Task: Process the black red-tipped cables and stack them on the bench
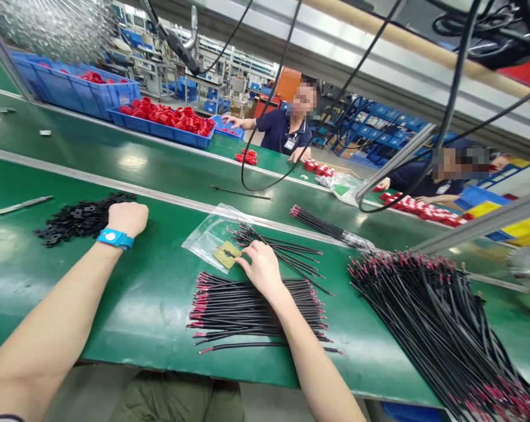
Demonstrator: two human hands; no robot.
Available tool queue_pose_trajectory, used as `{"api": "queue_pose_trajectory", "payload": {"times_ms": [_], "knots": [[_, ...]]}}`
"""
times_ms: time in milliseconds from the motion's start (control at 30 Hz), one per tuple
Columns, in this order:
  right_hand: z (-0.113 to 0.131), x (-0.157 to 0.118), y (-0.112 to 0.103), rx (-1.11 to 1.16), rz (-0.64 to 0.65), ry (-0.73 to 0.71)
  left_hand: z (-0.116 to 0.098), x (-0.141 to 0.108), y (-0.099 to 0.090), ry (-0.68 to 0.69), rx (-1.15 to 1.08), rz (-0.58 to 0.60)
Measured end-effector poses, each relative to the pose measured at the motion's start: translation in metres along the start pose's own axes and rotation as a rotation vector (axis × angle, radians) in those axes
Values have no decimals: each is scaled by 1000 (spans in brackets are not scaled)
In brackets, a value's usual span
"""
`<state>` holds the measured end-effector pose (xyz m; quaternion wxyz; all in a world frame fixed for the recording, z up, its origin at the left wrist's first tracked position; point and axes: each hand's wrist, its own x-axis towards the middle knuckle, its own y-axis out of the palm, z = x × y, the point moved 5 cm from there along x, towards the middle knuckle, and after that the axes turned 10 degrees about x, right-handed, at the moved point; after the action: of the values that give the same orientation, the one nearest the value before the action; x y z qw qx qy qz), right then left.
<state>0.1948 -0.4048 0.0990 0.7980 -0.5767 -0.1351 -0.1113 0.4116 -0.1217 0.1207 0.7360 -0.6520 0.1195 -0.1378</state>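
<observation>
My left hand (128,218), a blue band on its wrist, is at the right side of a pile of small black plastic clips (78,220). It looks curled like a fist; its fingertips are hidden. My right hand (261,265) has thumb and forefinger pinched on a thin dark piece (233,253) over a small yellowish square block (224,258). Under the block lies a clear plastic bag (202,239). Below my right forearm, black cables with red wire ends (242,308) lie in a row. Looser black cables (297,249) lie crisscrossed just beyond that hand.
A large heap of black cables (427,316) covers the right side of the green bench. Another cable bundle (321,225) lies behind. A metal pen-like tool (19,206) rests far left. Across stand blue bins with red parts (168,122) and two co-workers. Black cords (269,117) hang overhead.
</observation>
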Motion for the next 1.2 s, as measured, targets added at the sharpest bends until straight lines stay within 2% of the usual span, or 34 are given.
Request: {"api": "queue_pose_trajectory", "payload": {"times_ms": [167, 300, 433, 533, 700, 933, 1033, 1200], "knots": [[9, -3, 17, -14, 103, -5, -10, -1, -3, 11, 146, -10], [6, -2, 17, 36, 119, 16, -32, -3, -3, 85, 166, -107], [1, -7, 4, 332, 145, 115, -58, -5, 0, 156, 89, -221], [-2, -11, -3, 534, 208, 146, -71, -5, 6, 203, -3, -235], [-5, -13, -2, 417, 236, 117, -79, -2, 13, 283, -159, -253], [9, -13, 3, 145, 252, 20, -85, -4, 11, 331, -277, -276], [10, -14, 3, 105, 267, -2, -94, -9, 9, 335, -515, -188], [1, -11, -8, 352, 120, 51, -123, -24, 20, 286, -1295, 281]]}}
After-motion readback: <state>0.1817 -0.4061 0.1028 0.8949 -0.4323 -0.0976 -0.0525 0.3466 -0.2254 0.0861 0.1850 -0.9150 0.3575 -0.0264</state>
